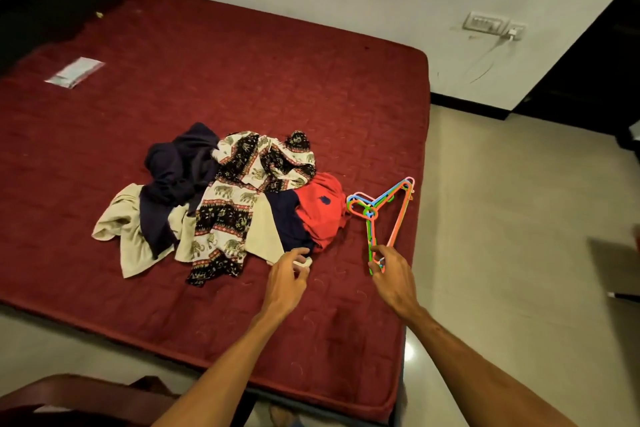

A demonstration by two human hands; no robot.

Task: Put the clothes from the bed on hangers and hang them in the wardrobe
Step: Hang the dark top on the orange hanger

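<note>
Hangers (pixel 370 211) are pinched at their near end by fingers of your right hand (pixel 393 269), while those of your left hand (pixel 288 274) hover apart beside the clothes (pixel 221 198).

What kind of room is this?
Likely a home bedroom: a wide bed under a maroon cover, a pile of clothes on it, hangers beside them, wall sockets behind.
</note>
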